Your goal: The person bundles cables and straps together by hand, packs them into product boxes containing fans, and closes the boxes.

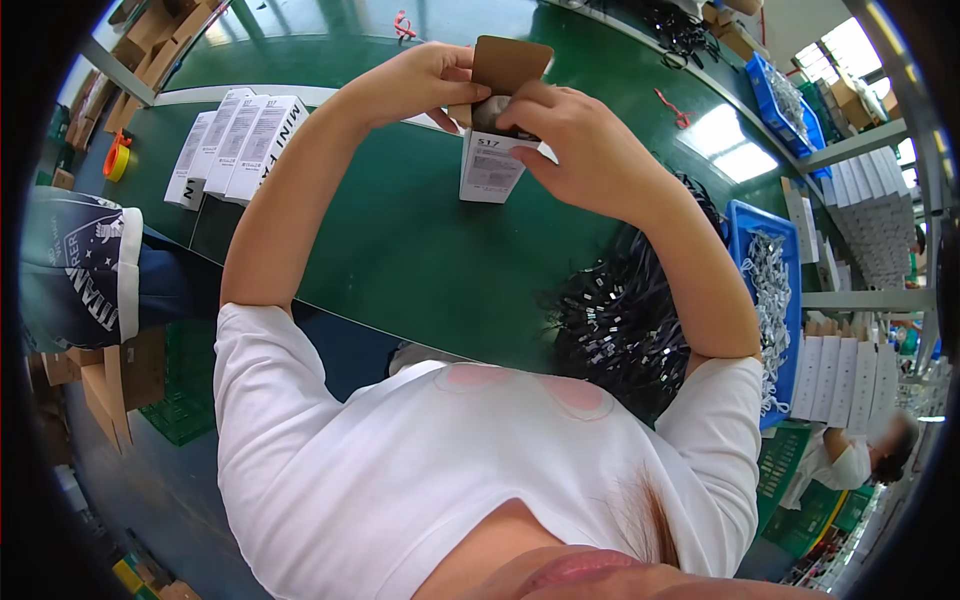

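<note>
A small white box (490, 172) printed "S17" stands upright on the green table, its brown inner flap (510, 65) raised at the back. My left hand (435, 85) is closed on the box's upper left side, by the flap. My right hand (572, 135) curls over the opening from the right, fingertips at its mouth and thumb by the front face. A greyish item (490, 112) shows in the opening, partly hidden by my fingers; its kind is unclear.
Several white boxes (235, 145) lie at left near a yellow tape roll (117, 162). Black cords (625, 320) are heaped at right beside a blue tray (735, 225) of white cables. Red scissors (672, 108) lie farther back. Another person (850, 465) is at far right.
</note>
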Demonstrator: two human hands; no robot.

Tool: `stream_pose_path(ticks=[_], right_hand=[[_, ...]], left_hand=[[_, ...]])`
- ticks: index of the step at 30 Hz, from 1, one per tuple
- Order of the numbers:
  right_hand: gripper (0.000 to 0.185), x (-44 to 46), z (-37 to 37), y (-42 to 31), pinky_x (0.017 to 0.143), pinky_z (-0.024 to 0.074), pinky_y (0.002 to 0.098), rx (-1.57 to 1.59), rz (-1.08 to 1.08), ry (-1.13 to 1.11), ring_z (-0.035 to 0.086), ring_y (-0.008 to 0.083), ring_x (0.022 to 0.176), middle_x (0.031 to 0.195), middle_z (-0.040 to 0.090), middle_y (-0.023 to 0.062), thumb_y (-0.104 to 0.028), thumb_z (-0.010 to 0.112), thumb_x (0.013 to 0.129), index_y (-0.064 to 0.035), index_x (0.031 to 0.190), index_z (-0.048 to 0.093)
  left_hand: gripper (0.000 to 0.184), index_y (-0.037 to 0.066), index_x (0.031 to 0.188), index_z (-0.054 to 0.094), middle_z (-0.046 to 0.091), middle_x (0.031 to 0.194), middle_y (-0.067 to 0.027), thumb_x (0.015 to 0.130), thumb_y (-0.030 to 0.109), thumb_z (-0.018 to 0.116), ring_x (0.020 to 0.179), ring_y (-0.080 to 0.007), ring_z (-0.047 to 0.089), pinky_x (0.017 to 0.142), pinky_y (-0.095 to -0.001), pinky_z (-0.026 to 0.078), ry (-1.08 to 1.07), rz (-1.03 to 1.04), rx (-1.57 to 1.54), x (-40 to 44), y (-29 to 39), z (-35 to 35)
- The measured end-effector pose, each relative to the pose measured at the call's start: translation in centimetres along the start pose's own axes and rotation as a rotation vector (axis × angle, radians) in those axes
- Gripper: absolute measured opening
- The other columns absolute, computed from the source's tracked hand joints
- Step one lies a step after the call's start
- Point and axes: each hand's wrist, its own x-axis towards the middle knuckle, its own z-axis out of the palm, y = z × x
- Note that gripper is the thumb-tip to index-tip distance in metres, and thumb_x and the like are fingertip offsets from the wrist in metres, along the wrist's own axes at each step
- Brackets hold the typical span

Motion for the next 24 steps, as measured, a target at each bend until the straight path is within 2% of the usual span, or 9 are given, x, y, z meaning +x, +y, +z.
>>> stream_pose_path(ticks=[3,7,8,12,13,17,18,22,24], right_hand=[[0.031,-0.3,0.6,-0.7,0.085,0.0492,0.0354,0.037,0.044,0.126,0.062,0.0280,0.089,0.106,0.067,0.0074,0.000,0.069,0.076,-0.0048,0.107,0.065],[0.037,-1.0,2.9,-1.5,0.086,0.0487,0.0386,-0.017,-0.070,0.469,0.061,0.0256,0.091,0.101,0.064,0.0098,-0.003,0.070,0.076,-0.0055,0.112,0.061],[0.037,-1.5,3.0,-1.2,0.086,0.0487,0.0386,-0.030,-0.059,0.476,0.061,0.0256,0.091,0.101,0.064,0.0098,-0.003,0.070,0.076,-0.0055,0.112,0.061],[0.038,-3.8,4.2,-0.2,0.079,0.0510,0.0336,0.309,0.248,0.660,0.062,0.0227,0.087,0.098,0.062,0.0087,0.002,0.070,0.077,-0.0050,0.113,0.060],[0.038,-4.0,5.0,-0.4,0.079,0.0510,0.0336,0.320,0.253,0.661,0.062,0.0227,0.087,0.098,0.062,0.0087,0.002,0.070,0.077,-0.0050,0.113,0.060],[0.041,-3.6,6.9,-0.6,0.073,0.0517,0.0276,0.246,0.201,0.607,0.061,0.0199,0.083,0.098,0.060,0.0072,0.005,0.071,0.077,-0.0048,0.115,0.058],[0.041,-3.3,7.0,-0.6,0.073,0.0517,0.0276,0.249,0.194,0.607,0.061,0.0199,0.083,0.098,0.060,0.0072,0.005,0.071,0.077,-0.0048,0.115,0.058],[0.047,-3.4,6.9,-0.5,0.071,0.0525,0.0264,0.326,0.149,0.606,0.061,0.0185,0.080,0.099,0.059,0.0060,0.006,0.072,0.077,-0.0060,0.120,0.056],[0.048,-3.7,7.0,-0.2,0.071,0.0527,0.0268,0.399,0.191,0.618,0.061,0.0180,0.080,0.099,0.059,0.0057,0.006,0.072,0.077,-0.0064,0.121,0.056]], left_hand=[[0.035,0.001,0.119,0.065,0.069,0.099,-0.0115,0.091,0.022,0.069,0.082,-0.0155,0.067,0.062,-0.0220,0.054,0.059,0.012,0.006,-0.2,-0.7,0.2],[0.043,0.002,0.126,0.060,0.067,0.103,-0.0125,0.093,0.028,0.068,0.087,-0.0151,0.065,0.068,-0.0241,0.054,0.097,0.153,-0.461,-0.6,-3.1,0.9],[0.043,0.002,0.126,0.060,0.067,0.103,-0.0125,0.093,0.028,0.068,0.087,-0.0151,0.065,0.068,-0.0241,0.054,0.080,0.158,-0.457,-0.2,-3.4,1.0],[0.051,0.003,0.133,0.055,0.067,0.105,-0.0128,0.091,0.027,0.070,0.086,-0.0150,0.063,0.071,-0.0250,0.052,0.107,0.026,-0.492,-0.3,-4.9,1.5],[0.051,0.003,0.133,0.055,0.067,0.105,-0.0128,0.091,0.027,0.070,0.086,-0.0150,0.063,0.071,-0.0250,0.052,0.108,0.014,-0.491,-0.6,-4.8,2.2],[0.043,0.003,0.128,0.061,0.067,0.111,-0.0123,0.090,0.022,0.070,0.084,-0.0142,0.062,0.069,-0.0232,0.051,0.496,0.222,-0.279,0.6,-3.3,6.3],[0.043,0.003,0.128,0.061,0.067,0.111,-0.0123,0.090,0.022,0.070,0.084,-0.0142,0.062,0.069,-0.0232,0.051,0.502,0.223,-0.275,0.2,-3.6,6.3],[0.036,0.004,0.119,0.067,0.067,0.121,-0.0125,0.088,0.020,0.072,0.085,-0.0138,0.061,0.067,-0.0231,0.050,0.448,0.723,0.041,-0.9,-5.8,6.4],[0.034,0.005,0.117,0.069,0.066,0.122,-0.0123,0.087,0.020,0.072,0.084,-0.0140,0.061,0.067,-0.0235,0.050,0.447,0.694,0.065,-1.2,-5.9,6.3]])
